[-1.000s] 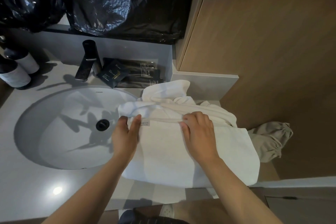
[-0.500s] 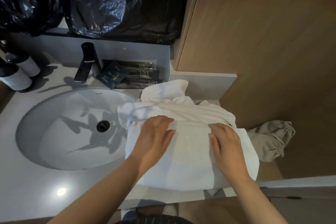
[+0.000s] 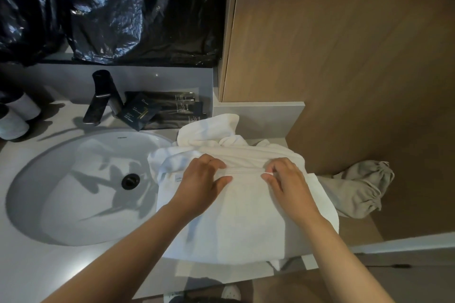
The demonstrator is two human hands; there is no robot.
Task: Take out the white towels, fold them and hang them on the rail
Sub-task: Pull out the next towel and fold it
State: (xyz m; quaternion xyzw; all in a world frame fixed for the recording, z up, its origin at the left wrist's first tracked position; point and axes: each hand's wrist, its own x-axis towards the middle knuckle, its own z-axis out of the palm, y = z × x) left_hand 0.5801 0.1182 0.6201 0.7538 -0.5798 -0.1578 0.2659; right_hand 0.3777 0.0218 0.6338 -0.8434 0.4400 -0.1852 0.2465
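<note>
A white towel [image 3: 246, 219] lies folded flat on the grey counter [image 3: 61, 268], to the right of the sink, its near edge hanging over the counter's front. My left hand [image 3: 202, 179] and my right hand [image 3: 286, 179] sit side by side on its far hem, fingers curled, each pinching the hem between thumb and fingers. A small label shows just left of my left hand. More white towel [image 3: 209, 130] lies crumpled behind the folded one. No rail is in view.
The oval white sink [image 3: 73, 192] with a black drain fills the left. A black tap [image 3: 98, 98] and dark sachets [image 3: 162, 110] stand behind it. Two bottles [image 3: 14, 115] are far left. A beige drawstring bag [image 3: 357, 187] lies right, by the wooden wall.
My hands were spread flat and apart on the towel half a second ago. They have moved closer together at the far hem, and their fingers have curled onto it.
</note>
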